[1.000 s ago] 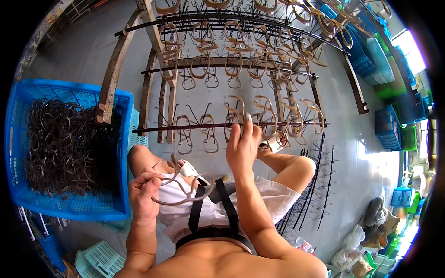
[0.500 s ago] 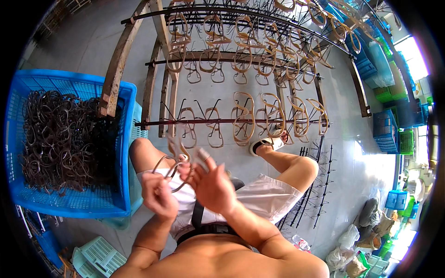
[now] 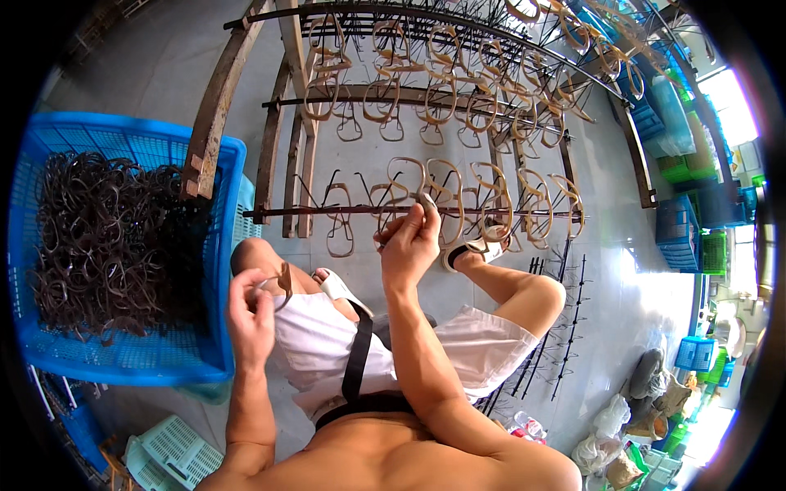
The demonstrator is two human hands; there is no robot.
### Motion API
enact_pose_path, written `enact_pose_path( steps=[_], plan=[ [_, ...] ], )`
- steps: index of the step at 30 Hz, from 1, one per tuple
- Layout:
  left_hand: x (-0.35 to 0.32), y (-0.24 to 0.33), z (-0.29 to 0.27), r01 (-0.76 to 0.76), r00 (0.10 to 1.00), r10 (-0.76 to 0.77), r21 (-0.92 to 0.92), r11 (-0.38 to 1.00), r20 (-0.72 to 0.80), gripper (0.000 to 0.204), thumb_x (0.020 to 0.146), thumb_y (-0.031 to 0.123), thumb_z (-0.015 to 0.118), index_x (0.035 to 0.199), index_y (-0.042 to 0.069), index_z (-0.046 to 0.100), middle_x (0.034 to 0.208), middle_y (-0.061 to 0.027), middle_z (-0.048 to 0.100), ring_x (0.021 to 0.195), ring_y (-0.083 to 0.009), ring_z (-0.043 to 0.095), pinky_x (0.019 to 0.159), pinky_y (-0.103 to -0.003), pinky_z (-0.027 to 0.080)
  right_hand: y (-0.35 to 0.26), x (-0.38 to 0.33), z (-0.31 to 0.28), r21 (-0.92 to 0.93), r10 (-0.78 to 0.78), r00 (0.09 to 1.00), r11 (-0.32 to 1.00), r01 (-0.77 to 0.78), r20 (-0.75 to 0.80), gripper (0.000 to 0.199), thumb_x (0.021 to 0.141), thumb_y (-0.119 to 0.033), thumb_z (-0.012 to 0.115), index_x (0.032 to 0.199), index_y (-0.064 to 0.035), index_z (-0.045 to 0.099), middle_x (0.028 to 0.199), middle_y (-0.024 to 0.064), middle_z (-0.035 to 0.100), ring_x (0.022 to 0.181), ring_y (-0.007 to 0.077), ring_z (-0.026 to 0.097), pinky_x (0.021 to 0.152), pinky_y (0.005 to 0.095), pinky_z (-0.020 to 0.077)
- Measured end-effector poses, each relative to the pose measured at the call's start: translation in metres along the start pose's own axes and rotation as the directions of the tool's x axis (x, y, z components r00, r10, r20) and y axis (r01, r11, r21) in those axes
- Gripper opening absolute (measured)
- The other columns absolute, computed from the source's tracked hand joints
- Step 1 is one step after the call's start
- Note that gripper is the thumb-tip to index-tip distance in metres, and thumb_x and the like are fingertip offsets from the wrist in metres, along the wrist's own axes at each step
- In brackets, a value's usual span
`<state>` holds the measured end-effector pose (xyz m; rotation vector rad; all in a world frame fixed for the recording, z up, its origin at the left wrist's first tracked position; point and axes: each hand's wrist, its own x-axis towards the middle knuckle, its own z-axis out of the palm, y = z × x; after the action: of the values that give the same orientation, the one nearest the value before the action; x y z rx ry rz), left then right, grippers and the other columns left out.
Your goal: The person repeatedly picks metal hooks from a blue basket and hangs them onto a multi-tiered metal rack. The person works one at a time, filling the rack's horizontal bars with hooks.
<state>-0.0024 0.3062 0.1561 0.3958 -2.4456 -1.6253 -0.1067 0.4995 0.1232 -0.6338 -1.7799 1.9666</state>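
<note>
My right hand [image 3: 409, 255] reaches out to the lowest bar [image 3: 315, 211] of a rack. Its fingers pinch a tan eyeglass frame [image 3: 407, 159] close to the bar's hooks; whether the frame rests on a hook cannot be made out. Other light brown eyeglass frames hang to the right along that bar, and one thinner frame [image 3: 340, 239] hangs to the left. Above my left thigh, my left hand [image 3: 250, 317] is closed on a brown eyeglass frame [image 3: 285, 281]. A blue crate [image 3: 226, 311] to its left holds a heap of dark brown frames [image 3: 98, 254].
Wooden posts [image 3: 214, 110] of the rack stand ahead, with upper bars full of hanging frames. Spare hooked rods [image 3: 565, 327] lie on the floor at right. A pale green basket [image 3: 176, 450] sits at lower left. Plastic bags [image 3: 610, 421] and stacked blue crates [image 3: 678, 233] are at right.
My hands have parted. The right one has gone forward to the lowest bar with a frame, and the left has drawn back left, still holding a frame.
</note>
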Motion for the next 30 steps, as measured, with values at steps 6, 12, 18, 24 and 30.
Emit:
enact_pose_path(
  steps=[6, 12, 18, 24, 30],
  plan=[
    [0.009, -0.015, -0.052, 0.33, 0.936, -0.35, 0.398, 0.856, -0.024, 0.015, 0.087, 0.011, 0.056, 0.093, -0.002, 0.063, 0.074, -0.0141, 0.065, 0.06, -0.022, 0.063, 0.057, -0.032, 0.051, -0.004, 0.0, 0.015, 0.098, 0.067, 0.996, 0.993, -0.071, 0.051, 0.025, 0.098, -0.024, 0.042, 0.082, -0.0043, 0.047, 0.049, 0.0005, 0.045, 0.036, 0.0086, 0.045, 0.033, 0.0224, 0.0326],
    [0.004, -0.014, -0.053, 0.326, 0.945, -0.314, -0.166, 0.931, 0.093, 0.024, 0.094, 0.022, 0.051, 0.083, 0.001, 0.056, 0.057, -0.0033, 0.056, 0.043, -0.0072, 0.048, 0.041, -0.02, 0.038, -0.006, 0.005, 0.016, 0.26, 0.167, 0.983, 0.948, -0.182, 0.081, 0.026, 0.097, -0.024, 0.043, 0.077, -0.0068, 0.045, 0.053, -0.0001, 0.046, 0.035, 0.01, 0.043, 0.031, 0.0232, 0.0295],
    [0.005, -0.014, -0.02, 0.078, 0.976, -0.174, -0.526, 0.847, -0.135, 0.028, 0.097, 0.029, 0.044, 0.081, 0.006, 0.05, 0.05, 0.002, 0.038, 0.038, -0.0037, 0.03, 0.036, -0.019, 0.02, -0.016, -0.001, 0.023, 0.291, 0.222, 0.972, 0.928, -0.234, 0.075, 0.029, 0.097, -0.025, 0.044, 0.075, -0.0065, 0.044, 0.054, -0.0002, 0.045, 0.038, 0.0089, 0.044, 0.033, 0.0229, 0.0325],
    [0.009, 0.0, -0.006, 0.049, 0.97, -0.175, -0.573, 0.818, -0.166, 0.027, 0.096, 0.03, 0.044, 0.08, 0.009, 0.049, 0.053, 0.0034, 0.039, 0.04, -0.0033, 0.027, 0.036, -0.019, 0.018, -0.012, 0.007, 0.02, 0.403, 0.253, 0.963, 0.875, -0.267, 0.09, 0.028, 0.097, -0.024, 0.044, 0.074, -0.0076, 0.043, 0.053, -0.0001, 0.045, 0.037, 0.0088, 0.039, 0.033, 0.0236, 0.0293],
    [0.007, 0.003, -0.004, 0.076, 0.974, -0.179, -0.548, 0.833, -0.137, 0.026, 0.095, 0.03, 0.045, 0.08, 0.009, 0.05, 0.053, 0.0043, 0.039, 0.042, -0.0023, 0.03, 0.036, -0.018, 0.02, -0.009, 0.01, 0.016, 0.483, 0.284, 0.945, 0.812, -0.327, 0.163, 0.025, 0.096, -0.023, 0.045, 0.076, -0.009, 0.043, 0.052, -0.0008, 0.043, 0.036, 0.0088, 0.038, 0.032, 0.0236, 0.0278]
  ],
)
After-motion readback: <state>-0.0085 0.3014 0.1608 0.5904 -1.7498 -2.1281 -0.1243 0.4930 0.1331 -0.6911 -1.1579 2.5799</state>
